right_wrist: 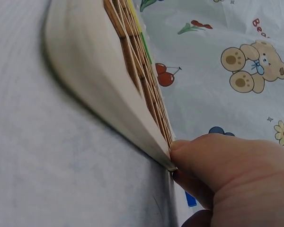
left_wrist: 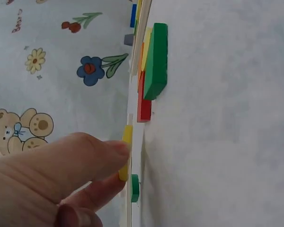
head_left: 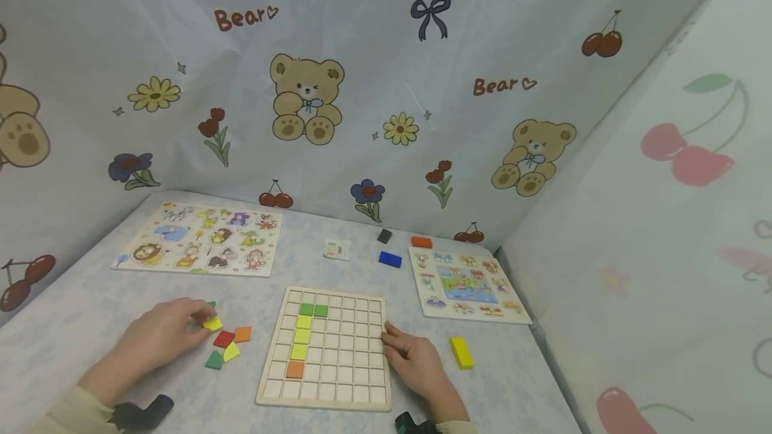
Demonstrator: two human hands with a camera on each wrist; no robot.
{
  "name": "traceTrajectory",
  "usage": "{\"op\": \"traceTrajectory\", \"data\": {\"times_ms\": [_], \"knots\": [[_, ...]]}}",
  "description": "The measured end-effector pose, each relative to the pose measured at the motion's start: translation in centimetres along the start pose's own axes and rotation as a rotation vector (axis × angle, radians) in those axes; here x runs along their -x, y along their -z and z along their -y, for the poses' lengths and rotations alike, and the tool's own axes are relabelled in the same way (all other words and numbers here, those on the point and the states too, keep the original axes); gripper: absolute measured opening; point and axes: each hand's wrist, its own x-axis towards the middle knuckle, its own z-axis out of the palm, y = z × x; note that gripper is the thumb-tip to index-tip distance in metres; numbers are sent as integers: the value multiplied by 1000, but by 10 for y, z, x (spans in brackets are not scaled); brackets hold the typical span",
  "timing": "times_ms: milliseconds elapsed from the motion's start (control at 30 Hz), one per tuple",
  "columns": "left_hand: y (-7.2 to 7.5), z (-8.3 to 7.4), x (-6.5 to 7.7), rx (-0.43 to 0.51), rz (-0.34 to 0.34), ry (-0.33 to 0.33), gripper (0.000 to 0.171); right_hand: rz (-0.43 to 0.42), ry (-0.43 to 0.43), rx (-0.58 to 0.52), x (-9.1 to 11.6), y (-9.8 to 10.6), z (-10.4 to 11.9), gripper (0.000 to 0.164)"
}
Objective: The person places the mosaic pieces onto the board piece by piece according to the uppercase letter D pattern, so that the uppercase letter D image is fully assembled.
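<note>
My left hand (head_left: 165,331) pinches a small yellow tile (left_wrist: 126,153) between thumb and fingers, just above the table. Near it lie loose tiles: a red tile (head_left: 224,339), an orange tile (head_left: 242,334), another yellow tile (head_left: 232,352) and a green tile (head_left: 214,360). One more green tile (left_wrist: 135,188) shows partly behind the hand. At the table's middle sits a wooden grid board (head_left: 356,376); green, yellow and orange squares fill some of its cells. The right hand (head_left: 416,362) grips the board's right edge, thumb on top in the right wrist view.
An animal puzzle board (head_left: 232,236) lies at the back left, a second puzzle board (head_left: 467,286) at the right. A yellow block (head_left: 461,352) is right of my right hand. Blue block (head_left: 390,260), red-orange block (head_left: 421,242) and black block (head_left: 384,236) sit behind the grid.
</note>
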Motion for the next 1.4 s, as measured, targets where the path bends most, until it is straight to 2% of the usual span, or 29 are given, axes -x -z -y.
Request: {"op": "traceTrajectory", "data": {"times_ms": [200,367,567,700,800,967,1067,1167,1400], "knots": [[5,-9,1,0,13,-27,29,-6,6,0,2,2,1,33],[16,-25,-7,12,47,-67,26,-17,2,-3,3,4,0,33],[27,-53,-24,1,38,-220,25,-14,10,4,3,7,-3,33],[28,-75,-41,1,12,-296,24,-15,18,10,2,9,-5,33],[22,-91,-57,22,31,-340,22,-10,19,11,1,9,-6,33],[-3,-118,-81,62,116,-387,18,-8,10,1,0,9,-6,33],[-20,-132,-88,68,174,-390,16,-4,9,-13,2,9,-4,33],[-35,-142,-91,70,204,-391,16,5,11,-23,4,7,-2,33],[-50,-153,-100,52,197,-443,15,5,28,-23,2,1,-3,32]]}}
